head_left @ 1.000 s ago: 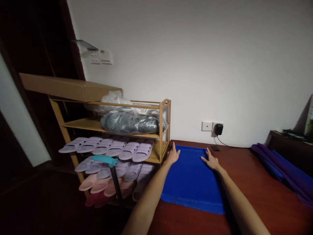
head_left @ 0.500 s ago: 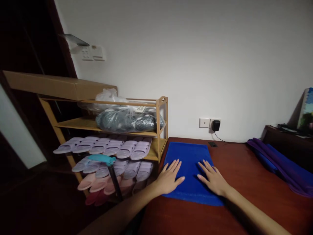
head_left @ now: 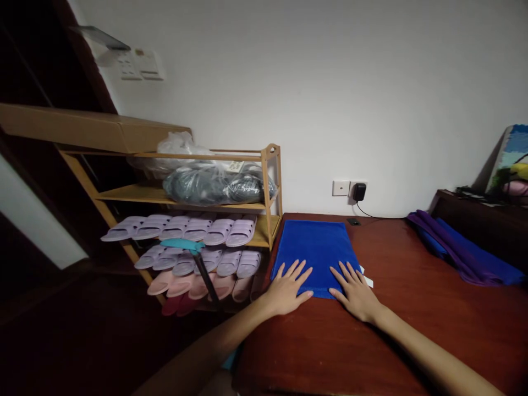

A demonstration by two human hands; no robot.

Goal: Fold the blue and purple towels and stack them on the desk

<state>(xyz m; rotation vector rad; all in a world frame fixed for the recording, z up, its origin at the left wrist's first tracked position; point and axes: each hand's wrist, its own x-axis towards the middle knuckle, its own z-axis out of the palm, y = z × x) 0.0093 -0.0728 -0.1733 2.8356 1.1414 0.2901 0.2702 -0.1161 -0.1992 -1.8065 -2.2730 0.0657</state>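
Note:
A blue folded cloth (head_left: 315,247), smooth and roughly rectangular, lies flat on the reddish-brown wooden table (head_left: 313,352). My left hand (head_left: 289,289) rests palm down on its near left corner, fingers spread. On the near right corner lies my right hand (head_left: 352,291), also palm down with fingers apart. Neither hand grips anything. A white tag (head_left: 367,278) sticks out from the cloth's right edge, beside my right fingers.
Purple and blue cloths (head_left: 462,253) lie at the table's right, by a dark raised ledge (head_left: 457,203). A black plug adapter (head_left: 359,191) sits in the wall socket. Left of the table stands a wooden shoe rack (head_left: 266,192) with several slippers (head_left: 241,230), and a turquoise-topped handle (head_left: 181,245) before it.
The cloth's near edge now lies farther from me, so the cloth looks shorter. The white tag has come into sight. Both hands stay spread on it; the view has tilted down.

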